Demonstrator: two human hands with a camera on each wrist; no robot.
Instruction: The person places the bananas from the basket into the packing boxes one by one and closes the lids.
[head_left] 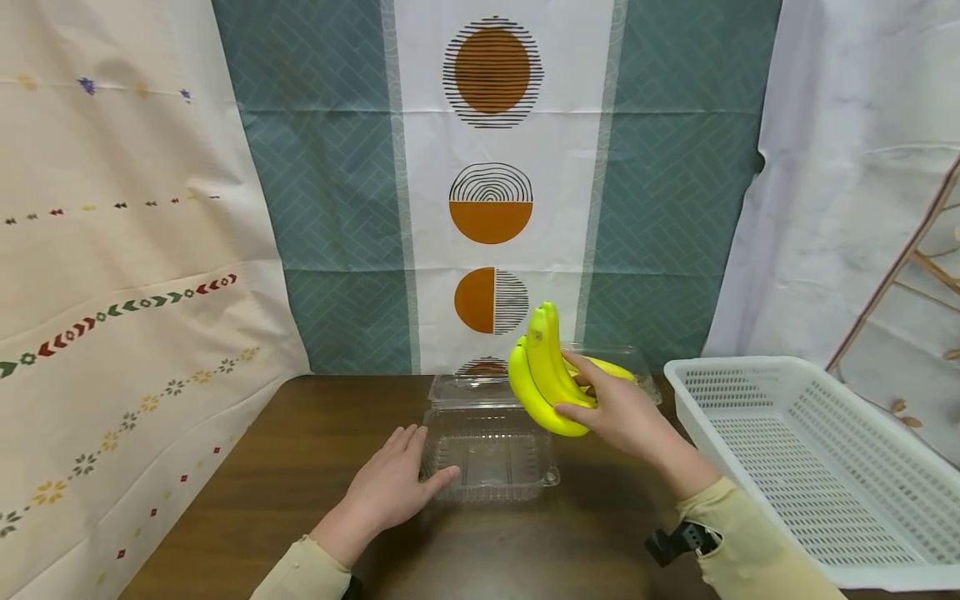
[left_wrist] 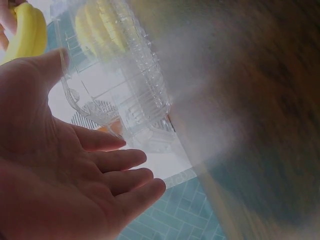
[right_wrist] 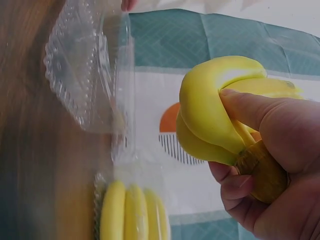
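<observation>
Arrangement at the bench (head_left: 247,492), as I view it over the remote feeds. The right hand (head_left: 626,408) holds a yellow banana bunch (head_left: 547,375) in the air, above the bench and near the rear right corner of a clear container (head_left: 487,461). Its fingers are clamped on the bunch: the thumb presses against one banana, and the others curl round the stem end (the right wrist camera gives me the better angle here). The left hand (head_left: 393,479) lies beside the left wall of the clear container, back toward my head camera, with four fingers straight and near one another and the thumb spread apart from them; I cannot tell whether it presses on the rim. The container's lid (head_left: 472,389) is folded back toward a patterned cloth (head_left: 315,167). Behind the right hand stands a second container (head_left: 648,367), also clear and mostly hidden in my head view; the right wrist view shows loose-looking bananas (right_wrist: 132,215) side by side within it. At right, a white basket (head_left: 705,442) with slotted walls rests near the right forearm, whose wrist bears a black strap (head_left: 678,542).
</observation>
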